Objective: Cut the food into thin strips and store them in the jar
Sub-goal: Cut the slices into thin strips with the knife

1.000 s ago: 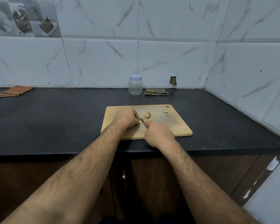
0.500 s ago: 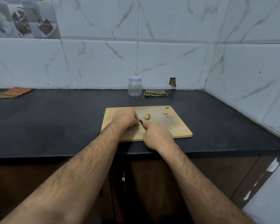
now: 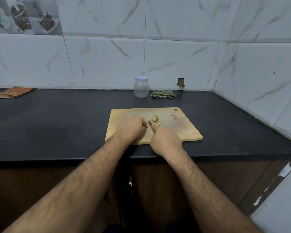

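A home kitchen, dark stone counter point(image 3: 57, 125) beneath the right hand point(image 3: 165, 141), wooden chopping board point(image 3: 183, 130) under both hands, marble-look wall tiles point(image 3: 183, 56) beyond them, lidded plastic jar point(image 3: 141, 87) and folded cloth point(image 3: 162, 94) ahead, brown cabinet doors point(image 3: 40, 182) below.

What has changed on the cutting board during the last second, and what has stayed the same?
Very little. The right hand keeps its grip on the knife and works the blade in small strokes at the same spot. The left hand still holds the piece being cut, mostly hidden under its fingers. The ginger chunk, the cut slices, the closed jar and the cutting board have not moved.
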